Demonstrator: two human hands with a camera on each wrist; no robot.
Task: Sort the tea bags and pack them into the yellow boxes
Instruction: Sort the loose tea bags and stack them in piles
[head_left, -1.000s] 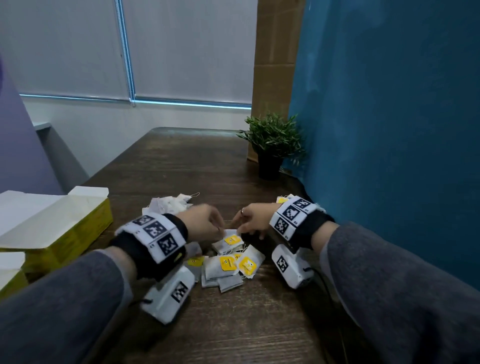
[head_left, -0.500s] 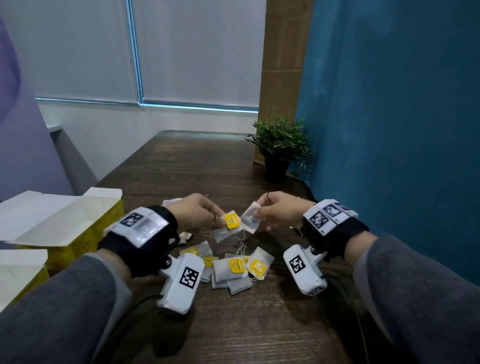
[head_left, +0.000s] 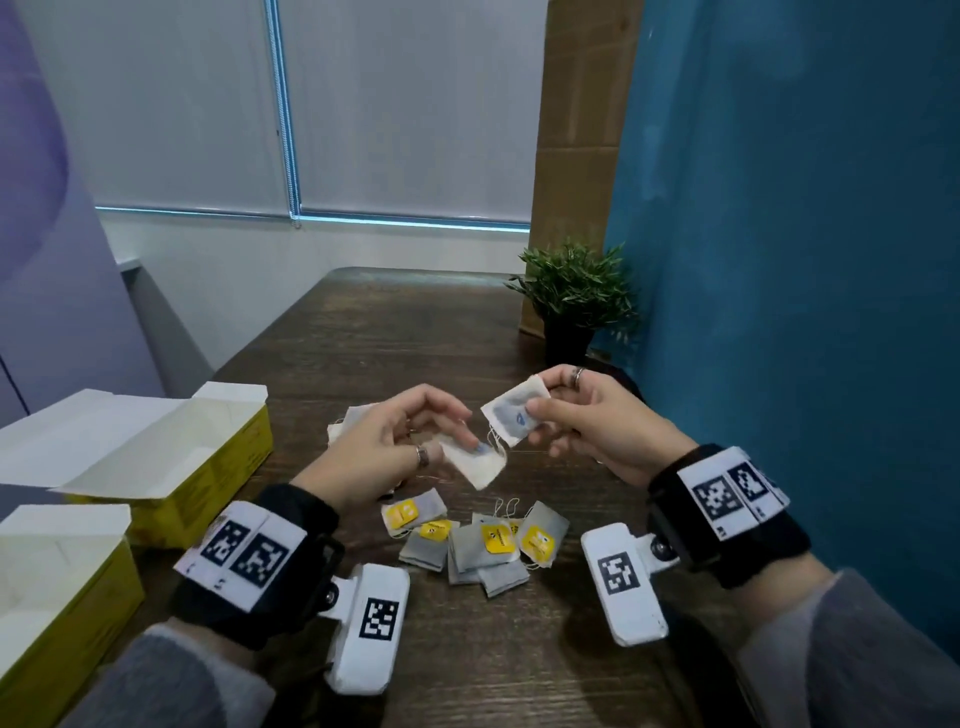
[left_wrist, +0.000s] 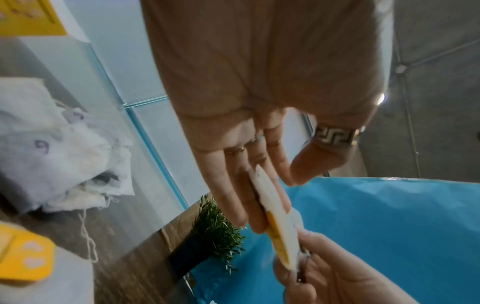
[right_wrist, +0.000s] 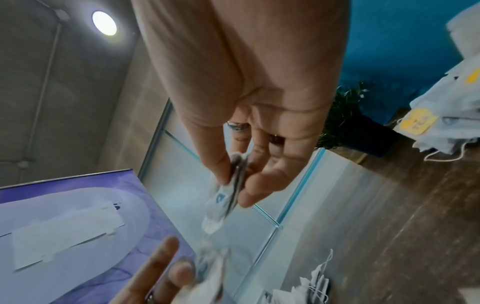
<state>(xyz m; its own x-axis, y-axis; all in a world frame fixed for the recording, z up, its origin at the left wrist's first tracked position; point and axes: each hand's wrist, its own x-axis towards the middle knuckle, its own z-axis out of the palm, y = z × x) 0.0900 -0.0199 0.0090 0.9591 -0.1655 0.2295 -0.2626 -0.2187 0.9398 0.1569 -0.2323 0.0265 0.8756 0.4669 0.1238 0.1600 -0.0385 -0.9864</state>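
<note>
Above the dark wooden table, my left hand (head_left: 410, 441) pinches a white tea bag (head_left: 480, 460) between thumb and fingers; the left wrist view shows that tea bag (left_wrist: 275, 224) edge-on with a yellow tag. My right hand (head_left: 582, 415) pinches another white tea bag (head_left: 514, 415) with a bluish mark, the tea bag (right_wrist: 223, 203) also showing between thumb and fingers in the right wrist view. A thread seems to run between the two bags. Below them lies a pile of yellow-tagged tea bags (head_left: 483, 545). Two open yellow boxes (head_left: 197, 467) (head_left: 62, 597) stand at the left.
A small potted plant (head_left: 571, 301) stands at the back right against a blue partition (head_left: 779, 260). Another heap of white tea bags (head_left: 348, 421) lies behind my left hand. A purple panel rises at the far left.
Both hands have risen from the pile, each with a tea bag, and have drawn slightly apart. The camera has tilted down and moved nearer.
</note>
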